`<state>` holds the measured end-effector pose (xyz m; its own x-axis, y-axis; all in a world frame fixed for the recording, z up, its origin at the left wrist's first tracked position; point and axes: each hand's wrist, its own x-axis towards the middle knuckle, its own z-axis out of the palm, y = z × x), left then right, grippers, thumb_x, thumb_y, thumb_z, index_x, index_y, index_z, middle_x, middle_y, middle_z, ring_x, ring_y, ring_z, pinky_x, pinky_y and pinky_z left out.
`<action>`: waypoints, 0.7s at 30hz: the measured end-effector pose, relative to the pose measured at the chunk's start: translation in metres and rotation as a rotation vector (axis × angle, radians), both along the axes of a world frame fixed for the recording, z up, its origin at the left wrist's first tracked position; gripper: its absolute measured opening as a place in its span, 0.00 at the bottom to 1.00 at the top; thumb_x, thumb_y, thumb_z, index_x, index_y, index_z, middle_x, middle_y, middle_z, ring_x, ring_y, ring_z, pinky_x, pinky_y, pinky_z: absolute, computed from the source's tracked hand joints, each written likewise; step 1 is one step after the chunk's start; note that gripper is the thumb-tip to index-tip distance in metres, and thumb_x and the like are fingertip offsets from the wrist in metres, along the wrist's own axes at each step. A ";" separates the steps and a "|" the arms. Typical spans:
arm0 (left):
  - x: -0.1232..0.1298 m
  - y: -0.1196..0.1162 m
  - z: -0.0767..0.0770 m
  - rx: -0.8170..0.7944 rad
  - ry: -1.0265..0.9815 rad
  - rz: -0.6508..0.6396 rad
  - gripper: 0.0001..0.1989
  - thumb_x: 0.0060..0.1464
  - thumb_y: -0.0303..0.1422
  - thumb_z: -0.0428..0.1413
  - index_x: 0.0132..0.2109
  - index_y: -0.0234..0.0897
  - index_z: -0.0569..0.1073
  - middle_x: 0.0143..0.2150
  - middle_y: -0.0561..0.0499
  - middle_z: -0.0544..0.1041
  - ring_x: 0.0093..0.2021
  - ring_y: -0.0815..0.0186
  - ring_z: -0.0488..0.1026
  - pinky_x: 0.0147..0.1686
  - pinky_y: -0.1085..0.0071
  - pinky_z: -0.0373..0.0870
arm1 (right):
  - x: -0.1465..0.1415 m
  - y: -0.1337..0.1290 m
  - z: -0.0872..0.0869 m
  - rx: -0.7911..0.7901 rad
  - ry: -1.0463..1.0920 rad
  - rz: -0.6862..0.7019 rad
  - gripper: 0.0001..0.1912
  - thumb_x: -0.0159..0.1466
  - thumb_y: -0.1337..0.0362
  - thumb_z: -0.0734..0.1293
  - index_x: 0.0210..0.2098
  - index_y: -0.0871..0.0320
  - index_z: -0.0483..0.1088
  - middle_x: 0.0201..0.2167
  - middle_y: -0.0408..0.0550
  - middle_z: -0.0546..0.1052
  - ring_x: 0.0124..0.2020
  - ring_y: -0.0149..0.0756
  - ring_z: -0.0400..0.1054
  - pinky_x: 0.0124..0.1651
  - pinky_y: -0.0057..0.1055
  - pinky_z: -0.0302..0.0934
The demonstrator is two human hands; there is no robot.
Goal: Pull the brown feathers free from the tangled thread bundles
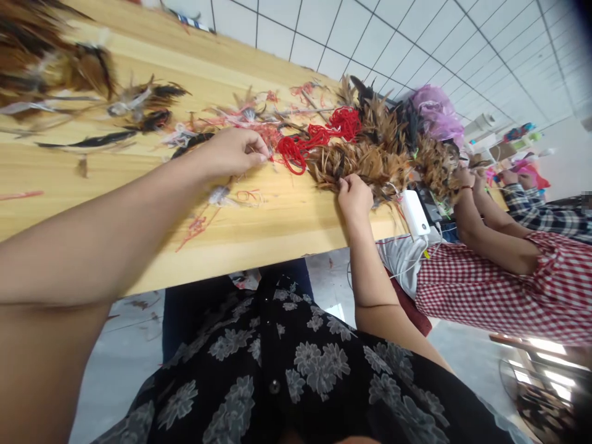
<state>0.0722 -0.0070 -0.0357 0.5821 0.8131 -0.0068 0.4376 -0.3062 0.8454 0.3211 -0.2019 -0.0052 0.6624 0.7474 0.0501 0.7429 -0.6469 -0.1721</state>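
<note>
My left hand [238,151] is over the table with thumb and forefinger pinched together. A bit of red cord shows at those fingertips, just left of a looped bundle of red cord [292,154]. Closed around the near edge of a brown feather strip [365,163] is my right hand [356,200]; its fingertips are partly hidden among the feathers. The red cord lies against the strip's left end, and more of it is heaped behind [346,123].
Loose feathers [139,102] and red thread scraps [197,227] litter the wooden table [277,231]. A white power bank [415,213] with cables sits at the near edge on the right. Beyond it, a co-worker's hands [464,179] are on feathers near a pink plastic bag [437,114].
</note>
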 end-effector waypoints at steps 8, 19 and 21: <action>-0.007 0.008 0.006 0.051 -0.156 0.124 0.05 0.58 0.27 0.69 0.41 0.41 0.84 0.41 0.48 0.87 0.48 0.51 0.85 0.61 0.52 0.85 | -0.003 0.004 0.019 0.081 0.039 0.106 0.17 0.85 0.64 0.67 0.66 0.59 0.83 0.64 0.66 0.93 0.67 0.63 0.87 0.67 0.50 0.76; -0.041 0.039 0.019 0.180 -0.176 0.484 0.11 0.55 0.25 0.64 0.45 0.42 0.80 0.44 0.50 0.84 0.47 0.55 0.81 0.56 0.61 0.82 | -0.106 0.079 0.054 0.030 -0.012 0.705 0.23 0.88 0.64 0.61 0.71 0.59 0.84 0.75 0.66 0.84 0.73 0.60 0.82 0.69 0.47 0.79; -0.046 0.041 0.020 0.254 -0.121 0.465 0.11 0.55 0.24 0.64 0.44 0.43 0.79 0.48 0.48 0.85 0.49 0.54 0.82 0.62 0.58 0.81 | -0.120 0.095 0.046 0.059 -0.015 0.764 0.25 0.90 0.64 0.58 0.73 0.57 0.83 0.76 0.64 0.84 0.72 0.58 0.83 0.67 0.45 0.79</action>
